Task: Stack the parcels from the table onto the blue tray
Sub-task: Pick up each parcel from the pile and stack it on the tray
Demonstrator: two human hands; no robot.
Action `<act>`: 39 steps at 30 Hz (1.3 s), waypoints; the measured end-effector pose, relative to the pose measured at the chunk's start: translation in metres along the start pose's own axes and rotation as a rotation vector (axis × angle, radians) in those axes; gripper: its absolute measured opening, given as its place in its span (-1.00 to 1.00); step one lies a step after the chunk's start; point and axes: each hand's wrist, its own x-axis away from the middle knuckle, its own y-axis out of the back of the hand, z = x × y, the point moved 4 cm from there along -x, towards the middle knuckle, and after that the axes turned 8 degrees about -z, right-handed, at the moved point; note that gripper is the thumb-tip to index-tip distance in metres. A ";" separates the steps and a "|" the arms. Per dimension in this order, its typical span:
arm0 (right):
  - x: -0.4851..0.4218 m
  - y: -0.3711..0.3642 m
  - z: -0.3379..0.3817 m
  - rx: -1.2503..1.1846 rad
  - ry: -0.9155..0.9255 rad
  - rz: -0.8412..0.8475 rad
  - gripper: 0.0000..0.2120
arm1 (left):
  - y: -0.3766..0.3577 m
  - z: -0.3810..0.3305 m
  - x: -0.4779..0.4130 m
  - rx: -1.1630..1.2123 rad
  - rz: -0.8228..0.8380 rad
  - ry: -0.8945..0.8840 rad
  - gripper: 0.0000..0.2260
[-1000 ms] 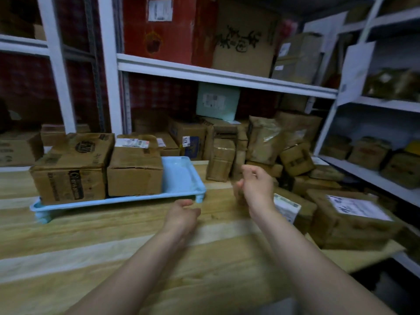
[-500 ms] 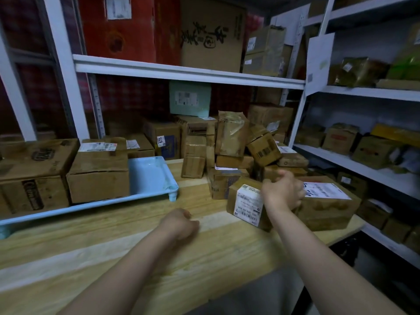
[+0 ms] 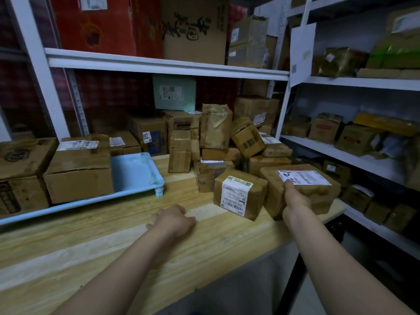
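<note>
The blue tray (image 3: 133,172) lies at the left of the wooden table (image 3: 102,251) and carries two brown boxes (image 3: 79,176) side by side; its right end is bare. My right hand (image 3: 295,204) grips the near edge of a large brown parcel (image 3: 318,193) with a white label, thumb on top, fingers hidden. A smaller labelled parcel (image 3: 241,194) leans beside it on the left. Behind them stands a heap of several taped parcels (image 3: 216,133). My left hand (image 3: 172,220) rests on the table with loosely curled fingers and holds nothing.
White metal shelving (image 3: 168,64) full of cartons rises behind the table, and more shelves (image 3: 363,158) with boxes run along the right. The table's right corner (image 3: 338,209) ends just past the large parcel. Bare wood lies in front of the tray.
The view swung right, away from the tray. My right hand reached over to the large labelled parcel and took hold of its near edge. My left hand settled on the table.
</note>
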 end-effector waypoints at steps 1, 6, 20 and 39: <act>-0.022 -0.009 -0.010 -0.034 -0.011 0.015 0.01 | 0.000 0.000 0.000 0.008 0.003 0.000 -0.47; 0.030 0.008 -0.008 -0.145 -0.069 0.053 -0.01 | 0.002 0.003 0.003 0.073 -0.004 0.002 -0.46; 0.079 0.007 0.032 -0.481 0.277 0.188 -0.14 | 0.027 0.014 0.019 0.409 -0.040 0.008 -0.62; 0.225 -0.102 -0.003 -0.175 0.033 1.144 -0.56 | 0.130 0.052 0.028 1.180 -0.398 -0.080 -0.72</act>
